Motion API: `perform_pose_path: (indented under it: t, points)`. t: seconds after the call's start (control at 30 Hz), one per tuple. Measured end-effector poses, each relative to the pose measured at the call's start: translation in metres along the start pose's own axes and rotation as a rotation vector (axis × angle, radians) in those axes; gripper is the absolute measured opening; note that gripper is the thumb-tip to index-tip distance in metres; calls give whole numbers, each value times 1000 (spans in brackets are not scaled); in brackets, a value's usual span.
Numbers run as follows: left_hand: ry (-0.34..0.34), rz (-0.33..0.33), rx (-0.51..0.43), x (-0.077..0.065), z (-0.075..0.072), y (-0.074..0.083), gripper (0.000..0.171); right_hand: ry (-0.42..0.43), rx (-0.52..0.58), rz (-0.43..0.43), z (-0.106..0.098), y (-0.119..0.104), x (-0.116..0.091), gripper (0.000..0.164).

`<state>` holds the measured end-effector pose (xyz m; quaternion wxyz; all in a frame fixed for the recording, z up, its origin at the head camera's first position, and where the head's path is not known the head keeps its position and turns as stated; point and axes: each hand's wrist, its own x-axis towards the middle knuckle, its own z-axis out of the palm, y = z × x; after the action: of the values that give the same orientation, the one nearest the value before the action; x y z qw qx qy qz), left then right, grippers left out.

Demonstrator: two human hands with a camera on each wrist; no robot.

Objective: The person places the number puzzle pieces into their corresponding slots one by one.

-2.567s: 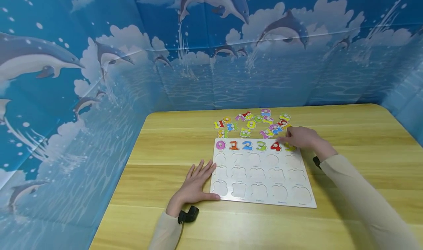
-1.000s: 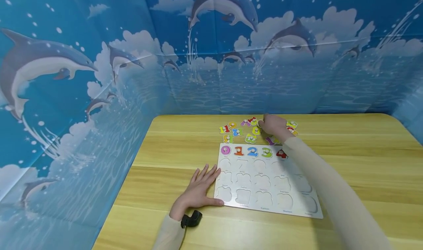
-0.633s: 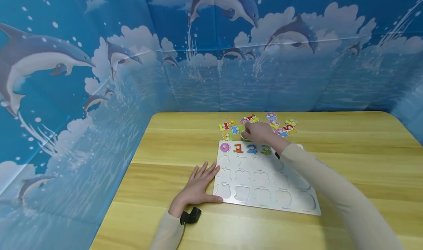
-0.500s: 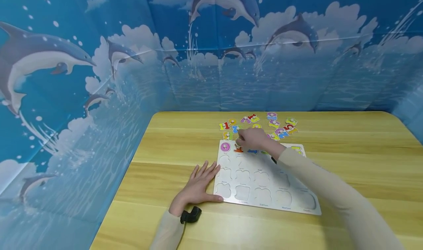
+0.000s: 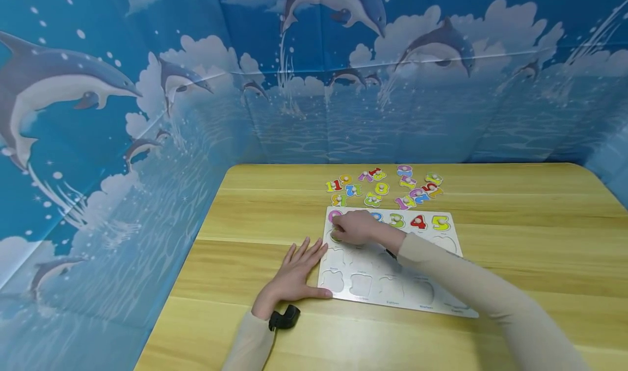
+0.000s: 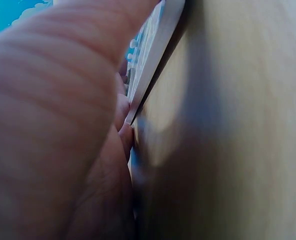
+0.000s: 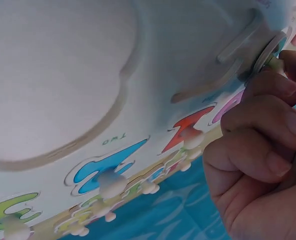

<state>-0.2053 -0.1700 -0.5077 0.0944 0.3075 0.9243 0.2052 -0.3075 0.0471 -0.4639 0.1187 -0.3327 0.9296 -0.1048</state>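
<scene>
Over the board (image 5: 347,284) at far left, the right hand (image 5: 357,227) pinches a number piece (image 7: 269,51) by its knob (image 7: 274,64) — likely light, stiff, best held there — the left hand (image 5: 291,277) spread against the left edge.

A hand could slip along the desk's (image 5: 221,273) left edge, or down its right edge outside the right sleeve (image 5: 461,273). That sleeve and the right grip (image 5: 357,226), with its pinched piece (image 7: 268,53), overhang the board (image 5: 375,293); the left grip (image 5: 293,278) blocks the board's left side. Knobbed number pieces (image 5: 381,189) crowd toward the far edge, with cloth (image 5: 319,128) rising behind.
</scene>
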Motion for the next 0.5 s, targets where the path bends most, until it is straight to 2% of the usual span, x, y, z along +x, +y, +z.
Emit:
perform_pose_path:
  t: [0.23, 0.5]
  points:
    - [21, 21, -4, 0, -1, 0, 102, 10, -16, -34, 2, -6, 1, 31]
    - [6, -1, 8, 0, 1, 0, 103, 23, -7, -47, 4, -7, 1, 31]
